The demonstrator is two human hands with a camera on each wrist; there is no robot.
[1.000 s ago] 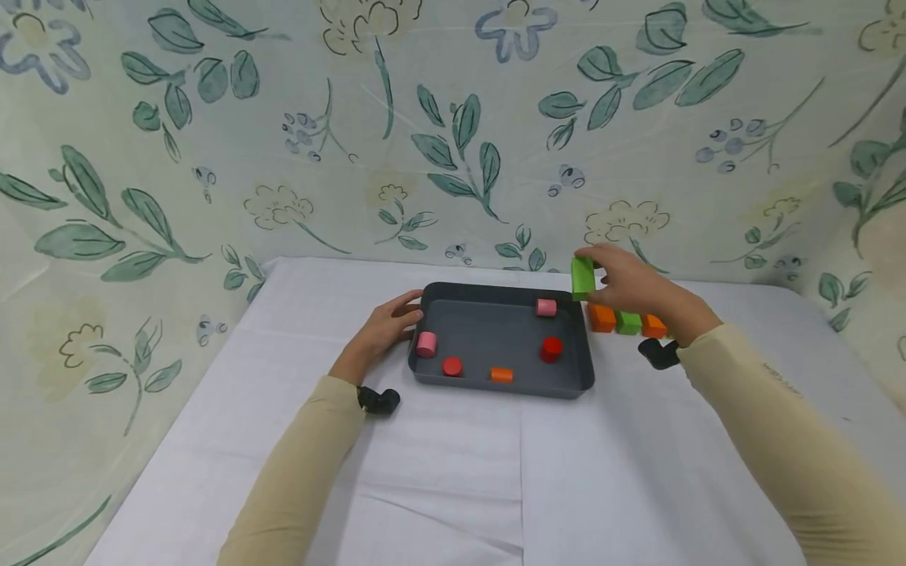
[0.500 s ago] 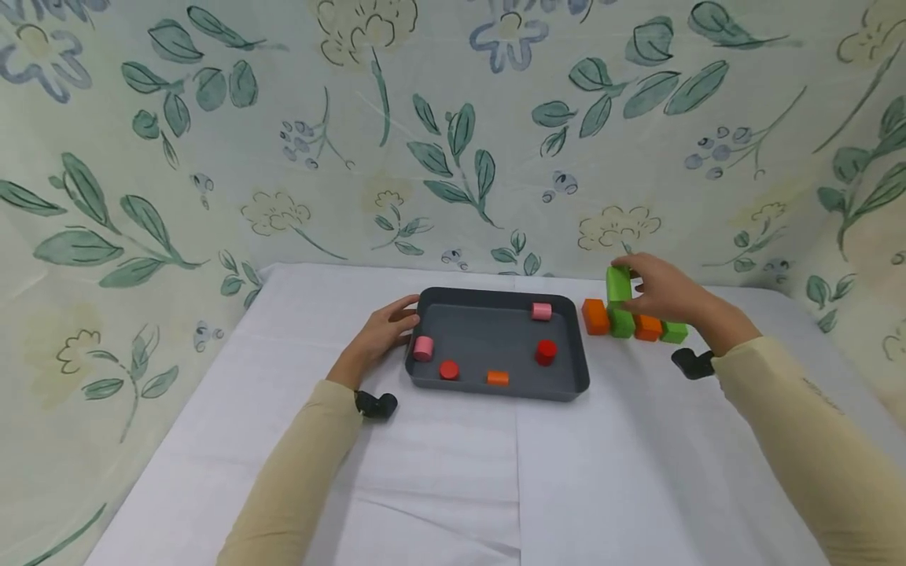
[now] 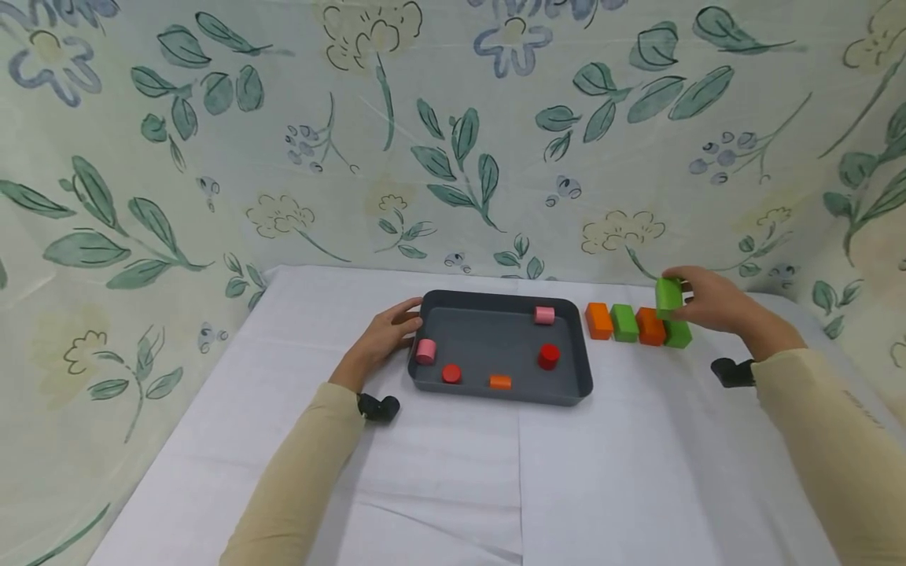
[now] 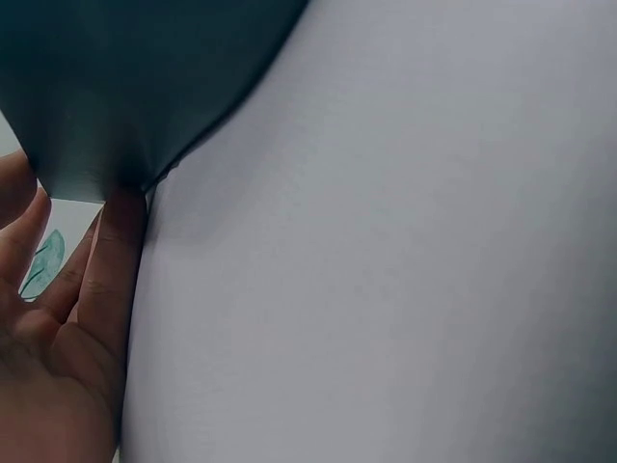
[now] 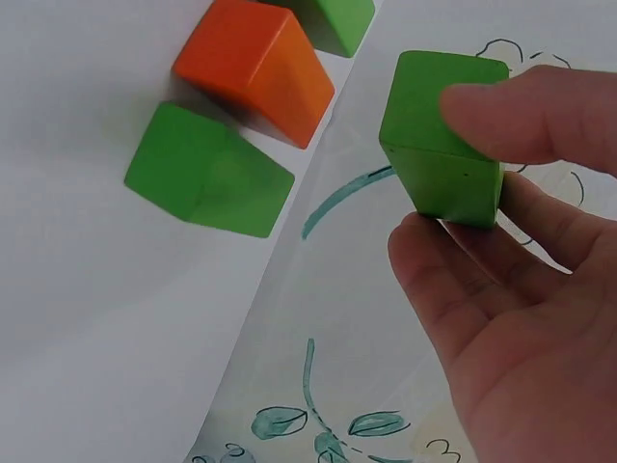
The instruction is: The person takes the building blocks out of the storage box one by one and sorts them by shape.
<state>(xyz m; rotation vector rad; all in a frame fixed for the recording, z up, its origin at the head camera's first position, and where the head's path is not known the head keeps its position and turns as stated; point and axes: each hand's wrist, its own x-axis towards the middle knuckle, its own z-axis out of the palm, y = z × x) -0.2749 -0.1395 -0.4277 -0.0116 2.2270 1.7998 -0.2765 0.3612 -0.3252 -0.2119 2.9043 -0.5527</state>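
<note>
My right hand (image 3: 718,303) pinches a green block (image 5: 443,135) between thumb and fingertips. In the head view the block overlaps the right end of a row of blocks: an orange block (image 3: 598,321), a green one (image 3: 624,323), a second orange block (image 5: 255,72) and a second green block (image 5: 207,172). My left hand (image 3: 385,334) rests its fingertips against the left side of a dark grey tray (image 3: 488,346). The left wrist view shows those fingers fairly straight at the tray's wall (image 4: 106,145).
Inside the tray lie a pink cylinder (image 3: 425,351) at left, another pink cylinder (image 3: 544,315) at the back, a flat red disc (image 3: 451,373), a red cylinder (image 3: 548,356) and a small orange piece (image 3: 499,382). A floral cloth (image 3: 453,157) hangs behind the white table (image 3: 446,472).
My right hand has carried the green block rightward, from the tray's back right corner along the row to its right end. My left hand has stayed at the tray's left side.
</note>
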